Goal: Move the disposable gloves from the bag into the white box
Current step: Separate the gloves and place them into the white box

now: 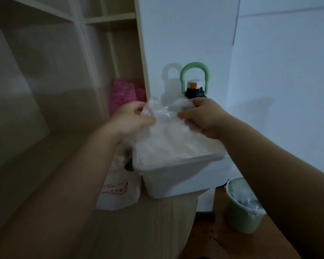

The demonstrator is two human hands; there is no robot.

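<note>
Left hand (131,119) and right hand (204,119) each pinch the top of the clear plastic bundle (166,135). White box (178,176) sits straight below both hands, bundle hanging into it.

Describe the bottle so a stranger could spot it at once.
Find the white box on the wooden table. Right behind it, in front of the white wall, stands a dark bottle. Nothing else nearby has its arched green handle and orange-marked cap.
</note>
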